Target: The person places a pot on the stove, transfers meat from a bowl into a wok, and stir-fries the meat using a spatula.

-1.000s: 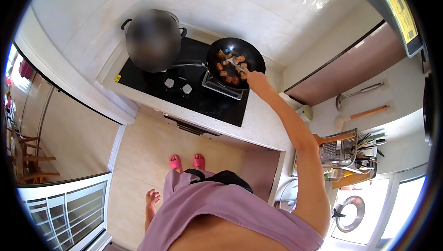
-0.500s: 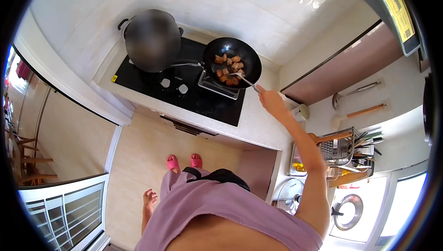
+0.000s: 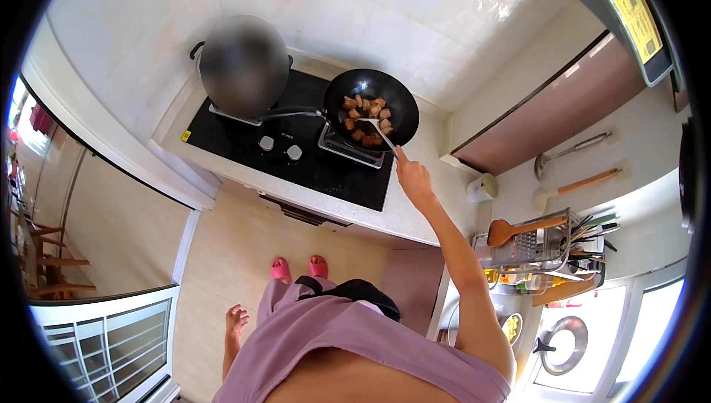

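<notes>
My right hand (image 3: pixel 414 177) is wrapped round the handle of a metal spatula (image 3: pixel 380 131), whose head rests among the food in a black wok (image 3: pixel 401 95). Browned chunks of meat (image 3: pixel 378 102) lie in the middle and lower part of the wok. The wok stands on the right burner of a black cooktop (image 3: pixel 244 130), its long handle pointing left. My left hand (image 3: pixel 237 320) hangs low at my side, holding nothing, with its fingers loosely bent and apart.
A large pot (image 3: pixel 244 66), blurred on top, stands on the left burner. Two knobs (image 3: pixel 295 152) sit at the cooktop's front. To the right are a white cup (image 3: pixel 485 187), a dish rack (image 3: pixel 527 244) with utensils, and a bowl (image 3: pixel 511 326) of yellow pieces.
My right hand has moved a little left and down, and the spatula head has shifted left and slightly down among the meat. Some chunks lie differently. The view has shifted slightly.
</notes>
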`<action>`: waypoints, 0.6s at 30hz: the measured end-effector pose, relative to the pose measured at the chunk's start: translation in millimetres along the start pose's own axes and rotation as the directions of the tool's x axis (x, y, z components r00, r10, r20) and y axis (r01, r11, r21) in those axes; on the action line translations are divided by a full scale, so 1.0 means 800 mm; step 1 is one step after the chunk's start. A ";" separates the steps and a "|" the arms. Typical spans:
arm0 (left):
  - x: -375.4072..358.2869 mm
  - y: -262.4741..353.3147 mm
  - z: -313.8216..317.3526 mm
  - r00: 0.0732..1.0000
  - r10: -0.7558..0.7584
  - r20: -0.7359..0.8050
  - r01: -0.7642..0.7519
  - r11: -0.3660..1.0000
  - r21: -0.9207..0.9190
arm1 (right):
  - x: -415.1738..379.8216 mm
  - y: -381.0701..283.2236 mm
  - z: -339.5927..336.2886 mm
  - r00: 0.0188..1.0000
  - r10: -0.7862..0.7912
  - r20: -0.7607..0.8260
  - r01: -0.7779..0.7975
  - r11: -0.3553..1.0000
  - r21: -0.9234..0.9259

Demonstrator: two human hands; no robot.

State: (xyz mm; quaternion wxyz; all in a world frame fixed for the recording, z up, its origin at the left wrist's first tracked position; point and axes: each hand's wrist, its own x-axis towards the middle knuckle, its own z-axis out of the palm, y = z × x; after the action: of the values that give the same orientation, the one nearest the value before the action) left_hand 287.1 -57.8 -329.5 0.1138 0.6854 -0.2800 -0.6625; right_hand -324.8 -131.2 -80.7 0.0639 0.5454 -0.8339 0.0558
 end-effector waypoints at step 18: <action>-0.038 -0.022 0.000 0.999 0.039 -0.005 -0.039 0.999 0.001 | 0.121 0.043 -0.025 0.976 -0.058 -0.209 0.129 0.931 0.341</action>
State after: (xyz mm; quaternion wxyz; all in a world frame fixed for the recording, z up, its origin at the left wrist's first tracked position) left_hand 292.3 -27.0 -313.0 0.1271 0.6816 -0.2933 -0.6582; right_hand -393.9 -201.3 -45.9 0.0492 0.5791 -0.7729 0.2544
